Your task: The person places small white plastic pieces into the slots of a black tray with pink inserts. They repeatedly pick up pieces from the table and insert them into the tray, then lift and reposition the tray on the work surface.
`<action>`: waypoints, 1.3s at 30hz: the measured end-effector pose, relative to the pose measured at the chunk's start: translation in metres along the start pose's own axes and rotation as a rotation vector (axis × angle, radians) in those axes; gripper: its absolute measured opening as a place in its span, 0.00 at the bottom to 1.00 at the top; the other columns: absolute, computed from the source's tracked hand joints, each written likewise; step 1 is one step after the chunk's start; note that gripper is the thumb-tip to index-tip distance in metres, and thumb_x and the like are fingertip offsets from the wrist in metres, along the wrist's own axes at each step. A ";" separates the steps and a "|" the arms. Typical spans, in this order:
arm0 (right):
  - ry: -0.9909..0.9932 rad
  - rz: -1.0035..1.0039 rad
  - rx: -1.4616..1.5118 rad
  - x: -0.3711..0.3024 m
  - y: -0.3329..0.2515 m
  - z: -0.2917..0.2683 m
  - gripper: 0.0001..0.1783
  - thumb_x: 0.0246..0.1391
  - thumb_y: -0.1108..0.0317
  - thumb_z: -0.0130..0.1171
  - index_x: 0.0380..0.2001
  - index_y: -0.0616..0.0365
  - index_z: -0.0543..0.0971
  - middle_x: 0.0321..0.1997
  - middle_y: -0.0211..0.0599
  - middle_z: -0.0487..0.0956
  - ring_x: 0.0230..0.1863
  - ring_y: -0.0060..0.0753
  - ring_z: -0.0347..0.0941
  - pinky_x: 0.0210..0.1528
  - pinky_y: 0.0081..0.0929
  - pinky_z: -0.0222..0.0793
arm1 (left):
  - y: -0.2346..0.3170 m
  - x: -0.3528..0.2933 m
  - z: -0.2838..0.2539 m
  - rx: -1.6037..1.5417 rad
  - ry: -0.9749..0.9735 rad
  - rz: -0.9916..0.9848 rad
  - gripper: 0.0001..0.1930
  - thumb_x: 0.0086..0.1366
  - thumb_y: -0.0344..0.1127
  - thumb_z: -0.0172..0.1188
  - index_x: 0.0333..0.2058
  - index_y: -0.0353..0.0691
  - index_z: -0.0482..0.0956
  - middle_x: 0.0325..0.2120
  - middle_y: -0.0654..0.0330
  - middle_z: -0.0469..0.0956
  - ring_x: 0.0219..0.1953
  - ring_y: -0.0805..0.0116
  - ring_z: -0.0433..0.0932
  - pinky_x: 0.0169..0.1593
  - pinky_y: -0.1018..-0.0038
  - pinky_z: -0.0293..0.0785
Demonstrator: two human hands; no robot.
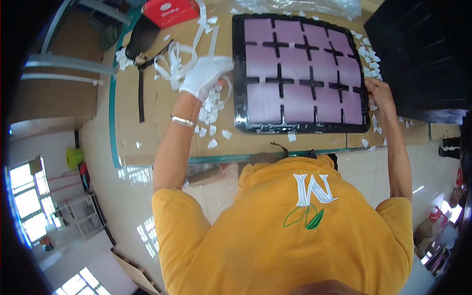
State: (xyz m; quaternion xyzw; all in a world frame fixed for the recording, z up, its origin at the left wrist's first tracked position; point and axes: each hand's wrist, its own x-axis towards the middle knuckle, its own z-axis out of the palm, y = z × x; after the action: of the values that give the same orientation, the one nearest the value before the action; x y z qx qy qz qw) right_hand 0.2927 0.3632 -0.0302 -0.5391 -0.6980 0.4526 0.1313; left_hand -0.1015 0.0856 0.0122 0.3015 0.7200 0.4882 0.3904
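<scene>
A black plastic tray [239, 105] lies on the cardboard-covered table in front of me. It has a grid of compartments with flat purple-pink sheets [263, 102] in them, and black cross-shaped dividers stand between these. My left hand [206, 76], in a white glove, grips the tray's left edge with its fingertips. At the right edge, the bare fingers of my right hand [381, 94] close on the rim; their tips are partly hidden. A loose white strip [174, 61] lies tangled beside my left hand. Small white scraps [210, 110] are scattered below that hand.
A red box [169, 12] stands at the far left, near a dark rounded object [142, 37] and a black strap [141, 96]. Clear plastic film [305, 7] lies at the back. Stacked black trays [418, 64] rise on the right. Green tape [114, 123] edges the table.
</scene>
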 end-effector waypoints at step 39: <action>0.212 -0.633 -0.268 0.026 -0.076 0.026 0.18 0.57 0.71 0.59 0.51 0.61 0.76 0.34 0.43 0.79 0.33 0.39 0.77 0.39 0.33 0.72 | 0.088 0.146 -0.092 0.013 0.527 0.731 0.37 0.57 0.25 0.65 0.64 0.28 0.61 0.53 0.53 0.75 0.54 0.64 0.75 0.58 0.69 0.70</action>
State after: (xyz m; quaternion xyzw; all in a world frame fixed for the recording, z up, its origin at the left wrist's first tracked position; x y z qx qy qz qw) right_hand 0.2170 0.3728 0.0062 -0.3527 -0.8660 0.2358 0.2647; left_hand -0.2507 0.1919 0.0756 0.4040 0.6440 0.6496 -0.0061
